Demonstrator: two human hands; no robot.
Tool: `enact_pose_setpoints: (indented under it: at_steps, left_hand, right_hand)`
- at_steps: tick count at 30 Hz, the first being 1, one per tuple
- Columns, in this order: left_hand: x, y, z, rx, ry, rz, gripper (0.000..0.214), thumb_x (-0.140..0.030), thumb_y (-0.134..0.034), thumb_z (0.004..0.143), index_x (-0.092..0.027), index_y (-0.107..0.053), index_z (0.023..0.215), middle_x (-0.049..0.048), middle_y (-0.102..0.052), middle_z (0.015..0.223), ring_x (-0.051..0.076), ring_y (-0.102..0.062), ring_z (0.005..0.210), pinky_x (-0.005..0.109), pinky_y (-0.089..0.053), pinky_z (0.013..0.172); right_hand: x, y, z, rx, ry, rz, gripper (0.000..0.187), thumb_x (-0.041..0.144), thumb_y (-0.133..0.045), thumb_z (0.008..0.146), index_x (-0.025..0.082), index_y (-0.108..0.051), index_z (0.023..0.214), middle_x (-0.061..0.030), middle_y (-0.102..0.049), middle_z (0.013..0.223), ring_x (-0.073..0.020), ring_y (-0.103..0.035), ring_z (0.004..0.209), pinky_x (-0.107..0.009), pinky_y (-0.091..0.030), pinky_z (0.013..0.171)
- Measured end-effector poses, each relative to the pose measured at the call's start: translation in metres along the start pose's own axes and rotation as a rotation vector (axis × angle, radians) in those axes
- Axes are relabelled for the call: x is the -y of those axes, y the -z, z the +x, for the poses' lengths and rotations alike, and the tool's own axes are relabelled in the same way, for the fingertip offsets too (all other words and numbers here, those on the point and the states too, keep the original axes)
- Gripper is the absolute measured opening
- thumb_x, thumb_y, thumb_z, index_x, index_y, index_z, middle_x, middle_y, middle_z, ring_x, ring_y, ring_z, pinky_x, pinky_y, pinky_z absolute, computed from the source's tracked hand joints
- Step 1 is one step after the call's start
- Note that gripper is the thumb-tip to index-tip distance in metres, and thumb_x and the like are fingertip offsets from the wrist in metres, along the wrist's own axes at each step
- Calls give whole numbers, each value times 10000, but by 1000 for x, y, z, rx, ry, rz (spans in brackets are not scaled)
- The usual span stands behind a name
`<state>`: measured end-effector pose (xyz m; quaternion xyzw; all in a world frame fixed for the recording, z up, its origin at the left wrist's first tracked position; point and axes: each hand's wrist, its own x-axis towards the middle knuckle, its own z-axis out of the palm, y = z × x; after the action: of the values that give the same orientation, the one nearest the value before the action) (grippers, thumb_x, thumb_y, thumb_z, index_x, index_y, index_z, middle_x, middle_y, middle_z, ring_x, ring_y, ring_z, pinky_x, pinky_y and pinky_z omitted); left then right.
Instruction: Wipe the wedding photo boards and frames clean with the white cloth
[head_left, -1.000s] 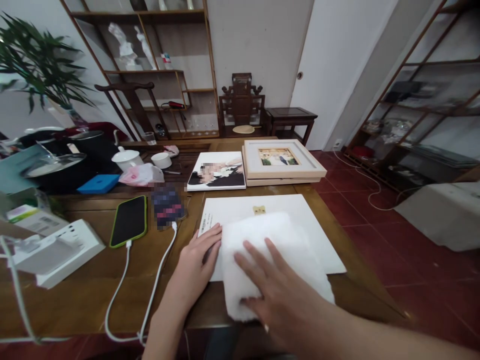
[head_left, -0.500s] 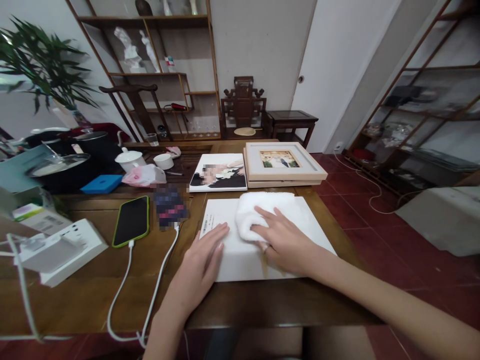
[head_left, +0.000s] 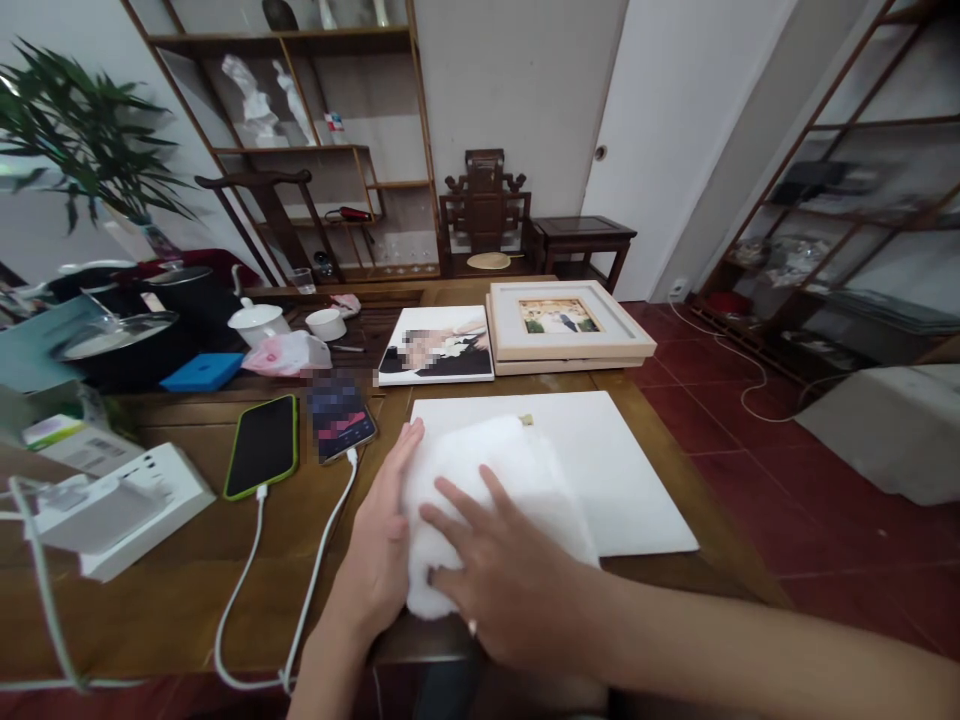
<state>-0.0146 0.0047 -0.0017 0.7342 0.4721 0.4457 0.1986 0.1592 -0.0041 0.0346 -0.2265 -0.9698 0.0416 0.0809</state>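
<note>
A fluffy white cloth (head_left: 450, 455) lies over the near left part of a flat white panel (head_left: 637, 490); its lower end hangs past the panel's near edge. My right hand (head_left: 517, 575) presses on the cloth from above, fingers spread and slightly bent, a ring on one finger. Along the panel's left side stands my left hand (head_left: 381, 540), fingers stretched out and close together, its edge against the cloth. The panel's lower left corner is hidden under cloth and hands. A small yellowish mark (head_left: 527, 420) shows beside the cloth's top.
Behind the panel lie a photo print panel (head_left: 435, 365) and stacked pale wooden picture frames (head_left: 574, 350). To the left are a green-edged phone (head_left: 262, 447), a second phone (head_left: 349, 435), charging cables (head_left: 322, 550) and a white power strip (head_left: 142, 505). Pots (head_left: 124, 345) stand farther back.
My right hand has moved the cloth left and toward me, across the panel to its near edge. My left hand has tipped more upright at the panel's left side.
</note>
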Motion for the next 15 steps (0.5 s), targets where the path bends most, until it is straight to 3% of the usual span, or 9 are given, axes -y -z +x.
enact_pose_setpoints:
  at_steps: [4,8,12,15]
  left_hand:
    - [0,1,1,67,-31,119,497,-420,-238,958,-204,-361,1389,66,-340,1487,220,-287,1373,428,-228,1130]
    - [0,-2,2,132,5,243,385,-300,-391,928,-166,-521,1265,95,-506,1369,220,-422,1299,435,-315,1097]
    - [4,-5,3,120,3,285,320,-239,-424,901,-184,-608,1158,93,-616,1245,237,-541,1194,494,-357,1062]
    - [8,-7,3,109,-29,299,306,-207,-441,886,-207,-628,1128,88,-647,1199,241,-585,1141,516,-377,1039]
  right_hand:
    - [6,14,-25,89,-71,108,302,275,-571,789,189,-605,1076,-165,-435,1388,-359,-268,1330,-634,-190,1037]
    - [-16,22,-36,73,-251,132,293,184,-516,786,198,-599,1067,-137,-565,1259,-271,-342,1306,-519,-217,1066]
    - [-53,26,-22,52,-385,36,281,151,-462,802,174,-606,1042,-186,-549,1252,-300,-417,1243,-488,-290,1006]
    - [-73,28,4,22,-346,-10,260,165,-409,847,166,-602,1022,-180,-617,1088,-305,-534,1079,-457,-380,884]
